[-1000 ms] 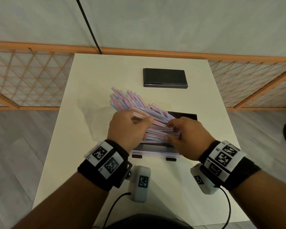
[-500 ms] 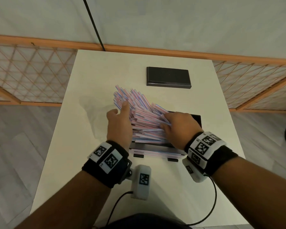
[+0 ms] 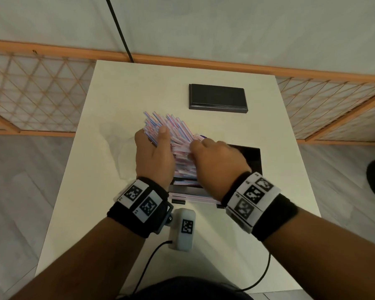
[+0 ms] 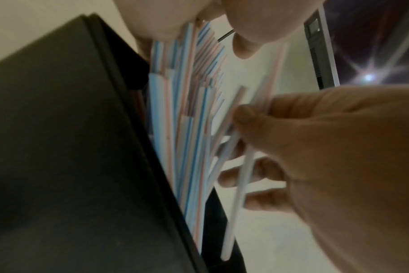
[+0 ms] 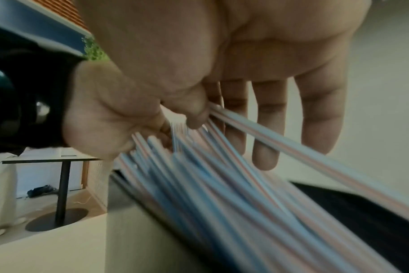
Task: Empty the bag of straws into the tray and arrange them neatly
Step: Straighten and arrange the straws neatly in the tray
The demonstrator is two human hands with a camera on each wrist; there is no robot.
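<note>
A pile of pink-and-blue striped straws lies fanned out, half in the black tray and half sticking out over its left wall. My left hand grips their left ends with the thumb on top. In the left wrist view this hand pinches a few straws beside the tray wall. My right hand is on the pile's right side. In the right wrist view its thumb pinches some straws against the fingers. The clear empty bag lies crumpled at the left.
A second flat black tray sits at the back of the white table. A wooden lattice fence runs behind the table on both sides. A black cable runs up the wall.
My left hand slid away from me along the pile's left side and now clasps the straw ends. My right hand moved left and farther over the pile.
</note>
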